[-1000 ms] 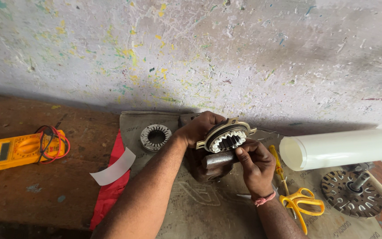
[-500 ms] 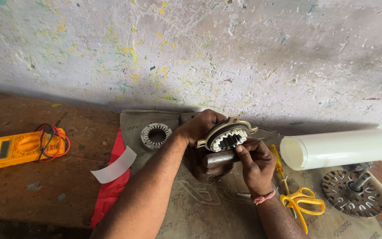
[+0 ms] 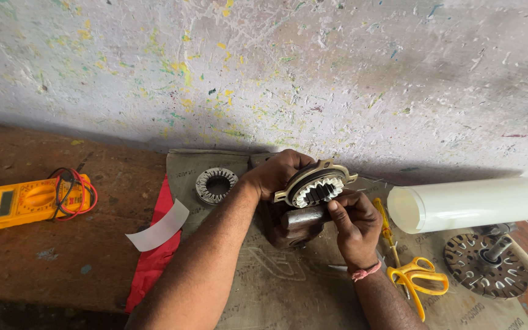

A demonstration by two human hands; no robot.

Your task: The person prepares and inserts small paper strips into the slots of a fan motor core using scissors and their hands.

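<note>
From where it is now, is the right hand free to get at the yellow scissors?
Probably not straight away: the right hand is pinching at the toothed motor stator that the left hand holds. The yellow scissors lie uncovered on the sacking beside the right wrist, so once it lets go the way looks open.

My view has drifted slightly right; my hands hold the round slotted metal stator core point(image 3: 316, 186) as before.

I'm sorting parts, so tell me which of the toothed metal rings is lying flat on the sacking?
The smaller bare ring, left of the left hand; the other, white-lined ring is held up, tilted.
</note>
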